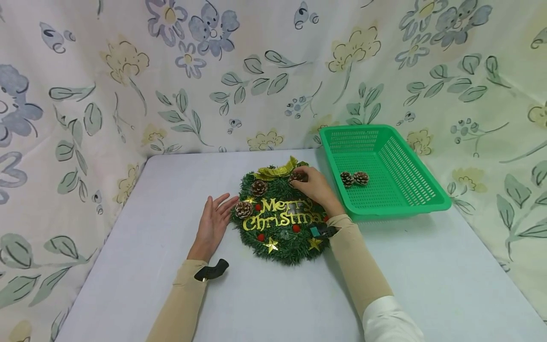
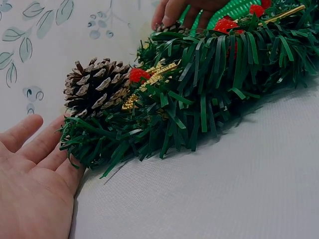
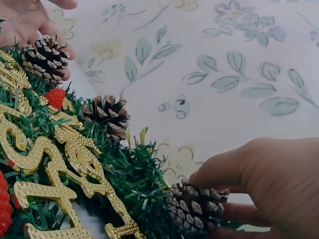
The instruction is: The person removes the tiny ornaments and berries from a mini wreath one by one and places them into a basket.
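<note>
A green Christmas wreath (image 1: 284,247) with gold "Merry Christmas" lettering (image 1: 283,213) lies on the table. Between thumb and fingers my right hand (image 1: 317,187) holds a pine cone (image 3: 195,206) against the wreath's upper right part. My left hand (image 1: 212,225), palm up with its fingers extended, touches the wreath's left edge. One pine cone (image 1: 244,209) sits on the wreath near the left fingertips, and another pine cone (image 1: 258,188) is higher up. A gold ribbon bow (image 1: 278,170) tops the wreath; red berries (image 1: 296,228) and gold stars (image 1: 271,245) dot it.
A green plastic basket (image 1: 406,209) stands at the back right, close to my right hand. Two pine cones (image 1: 353,178) lie in its left corner. A floral curtain (image 1: 265,95) hangs behind the white table (image 1: 273,294).
</note>
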`<state>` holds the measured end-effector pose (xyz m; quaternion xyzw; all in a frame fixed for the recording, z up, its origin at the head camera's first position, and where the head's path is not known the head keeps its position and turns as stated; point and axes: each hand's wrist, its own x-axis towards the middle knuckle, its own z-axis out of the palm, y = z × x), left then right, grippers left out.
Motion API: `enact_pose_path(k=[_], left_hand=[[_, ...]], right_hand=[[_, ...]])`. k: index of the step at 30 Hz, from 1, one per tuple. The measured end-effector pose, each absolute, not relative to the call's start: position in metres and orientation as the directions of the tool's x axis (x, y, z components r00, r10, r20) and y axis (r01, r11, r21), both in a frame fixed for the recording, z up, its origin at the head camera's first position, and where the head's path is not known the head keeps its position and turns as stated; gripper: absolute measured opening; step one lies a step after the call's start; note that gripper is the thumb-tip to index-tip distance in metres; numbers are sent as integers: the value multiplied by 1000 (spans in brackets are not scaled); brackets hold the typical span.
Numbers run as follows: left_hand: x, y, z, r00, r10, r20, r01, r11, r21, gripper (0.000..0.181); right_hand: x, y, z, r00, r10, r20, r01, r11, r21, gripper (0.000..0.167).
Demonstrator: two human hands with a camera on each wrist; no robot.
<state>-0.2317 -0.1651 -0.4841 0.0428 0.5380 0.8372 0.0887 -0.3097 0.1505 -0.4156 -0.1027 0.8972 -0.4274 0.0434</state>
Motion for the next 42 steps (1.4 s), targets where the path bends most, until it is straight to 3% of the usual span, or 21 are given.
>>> enact_pose_path(k=[42], left_hand=[[-232, -165, -484, -979, 203, -17, -100, -404, 909, 76]], right_hand=[[-293, 159, -375, -961, -270, 61, -215, 588, -780, 49]])
